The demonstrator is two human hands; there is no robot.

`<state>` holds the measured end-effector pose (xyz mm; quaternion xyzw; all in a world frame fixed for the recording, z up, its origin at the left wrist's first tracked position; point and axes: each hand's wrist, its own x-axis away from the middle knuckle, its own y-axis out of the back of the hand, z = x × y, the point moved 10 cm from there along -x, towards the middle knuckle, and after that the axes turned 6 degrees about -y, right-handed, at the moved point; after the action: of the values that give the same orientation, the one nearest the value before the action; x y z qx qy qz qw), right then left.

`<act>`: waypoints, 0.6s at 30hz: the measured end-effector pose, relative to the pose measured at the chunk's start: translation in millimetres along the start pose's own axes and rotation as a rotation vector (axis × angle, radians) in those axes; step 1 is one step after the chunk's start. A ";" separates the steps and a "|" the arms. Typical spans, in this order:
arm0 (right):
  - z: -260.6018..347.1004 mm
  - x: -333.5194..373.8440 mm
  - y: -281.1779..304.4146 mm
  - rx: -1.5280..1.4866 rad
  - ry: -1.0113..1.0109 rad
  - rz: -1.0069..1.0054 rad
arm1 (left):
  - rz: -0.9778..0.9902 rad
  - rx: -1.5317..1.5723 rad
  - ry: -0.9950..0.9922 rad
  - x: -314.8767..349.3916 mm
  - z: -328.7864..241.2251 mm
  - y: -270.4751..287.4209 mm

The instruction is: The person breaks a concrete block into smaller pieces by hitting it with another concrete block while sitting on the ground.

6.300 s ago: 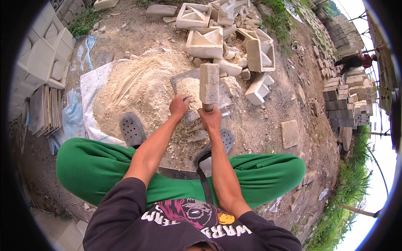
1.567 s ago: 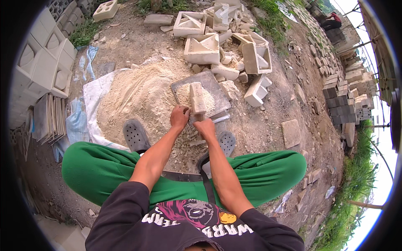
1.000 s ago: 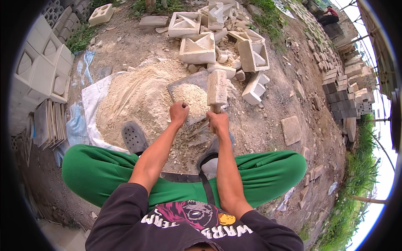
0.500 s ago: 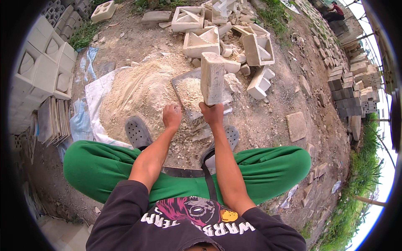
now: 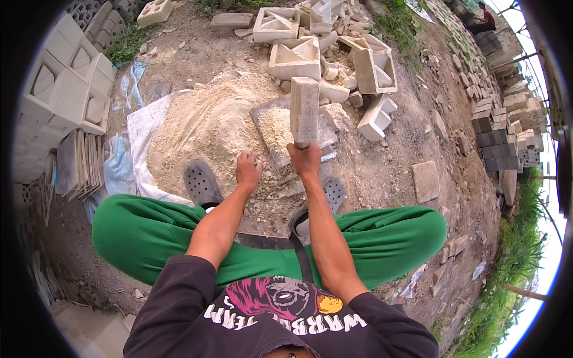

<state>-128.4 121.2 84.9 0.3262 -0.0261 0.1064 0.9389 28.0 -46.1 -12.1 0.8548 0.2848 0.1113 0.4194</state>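
Note:
My right hand (image 5: 305, 160) is wrapped round the short handle of a mallet with a long, pale, block-shaped head (image 5: 305, 110). The head is raised above a flat dark slab (image 5: 271, 152) and hides part of it. Crushed cream-coloured rubble (image 5: 276, 128) lies on that slab. Just left of the slab's near edge, my left hand (image 5: 248, 171) hangs low with its fingers curled in. Something small and greyish may be between them, too small to name. Beside this hand spreads a heap of sandy powder (image 5: 203, 119) on a white sheet (image 5: 140, 134).
Broken cream moulded blocks (image 5: 293, 58) are piled beyond the slab. Pale blocks (image 5: 89, 74) are stacked at the left, beside thin boards (image 5: 83, 164). Grey blocks (image 5: 494, 137) stand at the right. My grey clogs (image 5: 202, 182) flank the work area. A person (image 5: 484, 21) sits far off.
The view has shifted slightly. My left hand's fingers look a little more curled. My right hand still holds the mallet up, its head now looking slightly shorter and more upright.

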 end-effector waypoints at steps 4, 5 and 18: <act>-95.4 2.1 -33.1 0.172 -0.228 0.092 | 0.018 -0.101 -0.081 4.2 -21.5 -0.2; -93.9 3.9 -41.5 0.164 -0.225 0.105 | 0.006 -0.157 -0.094 10.2 -13.3 3.2; 12.0 7.9 -20.9 0.079 -0.025 0.185 | -0.042 -0.068 -0.080 20.5 -3.7 7.2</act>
<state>-115.9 99.2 82.5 0.3605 -0.0635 0.1898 0.9110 45.9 -35.3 -5.2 0.8377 0.2816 0.0777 0.4615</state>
